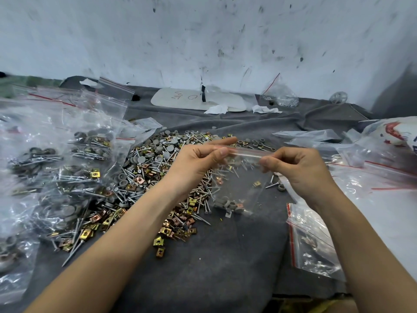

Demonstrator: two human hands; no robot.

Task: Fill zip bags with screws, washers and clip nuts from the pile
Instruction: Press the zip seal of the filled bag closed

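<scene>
Wrinkled grey cloth (pixel 225 256) underneath; scuffed white wall (pixel 203 30) behind; white board (pixel 180 99), tissue scraps (pixel 217 109) at back.

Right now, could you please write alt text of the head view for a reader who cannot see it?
The left hand and right hand pinch the top strip of a clear zip bag holding a few washers above a grey cloth. A pile of screws, washers and clip nuts lies to its left, then filled bags.

Glossy clear plastic zip bag (pixel 239 177), shiny metal screws (pixel 198 195), matt grey cloth (pixel 214 256).
</scene>
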